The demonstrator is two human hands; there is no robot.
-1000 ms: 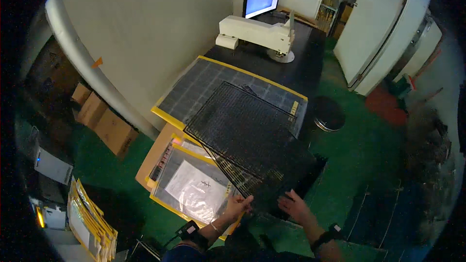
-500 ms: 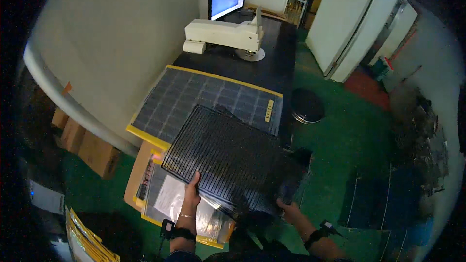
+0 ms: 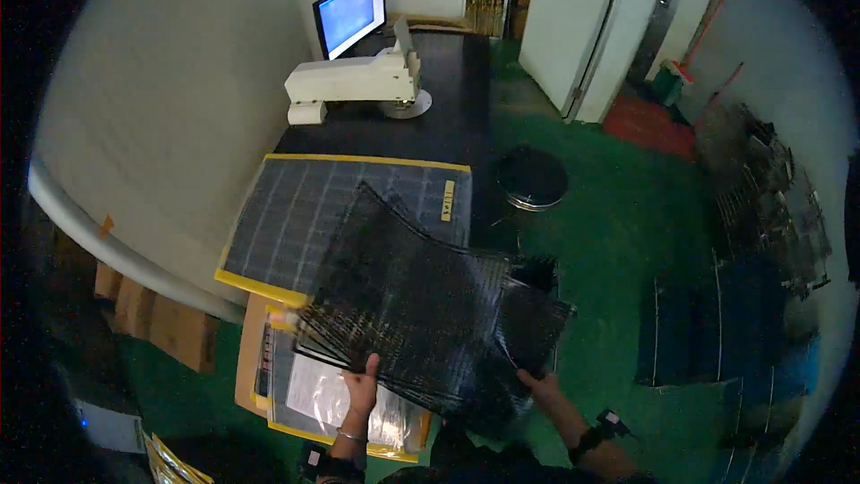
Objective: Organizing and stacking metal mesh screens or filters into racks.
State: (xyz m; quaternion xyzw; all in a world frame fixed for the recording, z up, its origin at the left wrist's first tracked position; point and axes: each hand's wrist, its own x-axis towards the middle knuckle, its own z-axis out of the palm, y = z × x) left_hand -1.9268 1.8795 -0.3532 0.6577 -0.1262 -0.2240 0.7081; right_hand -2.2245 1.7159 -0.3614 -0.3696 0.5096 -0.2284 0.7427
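I hold a fanned stack of thin black mesh sheets in front of me, tilted over the near end of the bench. My left hand grips the stack's near left edge from below. My right hand holds the near right corner, with a dark watch on that wrist. Under the stack lies a grey gridded panel with a yellow border on the black bench. Below my left hand sits a board with clear plastic sleeves.
A white machine and a lit monitor stand at the far end of the black bench. A round black stool stands on the green floor. Dark sheets lean at the right. Cardboard boxes lie left.
The view has tilted up and the stack has fanned out. My left hand has slid from under the sheets to the near left edge; my right hand keeps the right corner.
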